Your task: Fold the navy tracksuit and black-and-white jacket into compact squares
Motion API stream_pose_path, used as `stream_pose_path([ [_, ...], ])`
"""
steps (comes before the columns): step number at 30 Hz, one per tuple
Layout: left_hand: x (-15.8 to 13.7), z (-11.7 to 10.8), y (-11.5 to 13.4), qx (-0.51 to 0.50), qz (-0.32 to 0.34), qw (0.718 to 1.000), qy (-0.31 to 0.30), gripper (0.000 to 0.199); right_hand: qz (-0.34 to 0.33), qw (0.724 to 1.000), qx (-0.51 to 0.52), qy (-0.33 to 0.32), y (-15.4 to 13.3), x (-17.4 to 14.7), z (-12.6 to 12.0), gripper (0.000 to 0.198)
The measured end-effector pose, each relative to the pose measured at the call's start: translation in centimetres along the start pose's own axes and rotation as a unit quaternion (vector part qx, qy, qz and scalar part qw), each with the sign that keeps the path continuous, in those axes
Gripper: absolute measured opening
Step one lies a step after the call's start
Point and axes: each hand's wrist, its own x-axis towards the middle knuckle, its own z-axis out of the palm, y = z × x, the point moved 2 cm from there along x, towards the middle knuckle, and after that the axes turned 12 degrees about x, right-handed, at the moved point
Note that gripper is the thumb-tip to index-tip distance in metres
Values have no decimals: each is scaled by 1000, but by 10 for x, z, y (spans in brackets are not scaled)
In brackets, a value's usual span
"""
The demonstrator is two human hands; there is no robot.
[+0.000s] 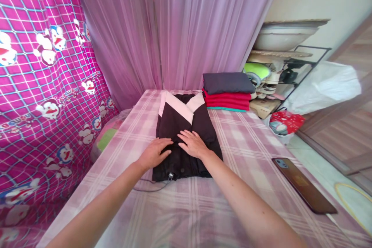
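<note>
A folded black garment lies on the bed, with pale pink panels crossing in a V near its far end. My left hand rests on the left part of its near half, fingers stretched out and thumb apart. Flat on the middle of the cloth is my right hand, its fingers spread. Neither hand grips anything. At the garment's near edge sits a small metal clip, with a dark cord trailing left from it.
Behind the garment on the right stands a stack of folded clothes, dark grey over red. A phone with a white cable lies on the checked bedsheet. Purple curtains hang behind; a loaded rack stands right.
</note>
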Motion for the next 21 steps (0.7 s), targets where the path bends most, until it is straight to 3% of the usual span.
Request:
stream_pose_path([
  [2, 6, -2, -10, 10, -20, 999, 25, 41, -2, 1000, 11, -1, 2, -1, 0, 49],
  [7, 17, 8, -23, 48, -25, 998, -20, 48, -16, 999, 29, 24, -7, -10, -3, 49],
  [11, 5, 13, -22, 0, -23, 1000, 1, 57, -120, 991, 41, 39, -23, -35, 0, 43],
  [17, -27, 16, -16, -43, -26, 999, 16, 55, -226, 974, 10, 2, -49, -61, -2, 59],
  [21, -31, 23, -8, -26, -42, 998, -36, 59, -258, 966, 9, -27, -58, -62, -1, 37],
])
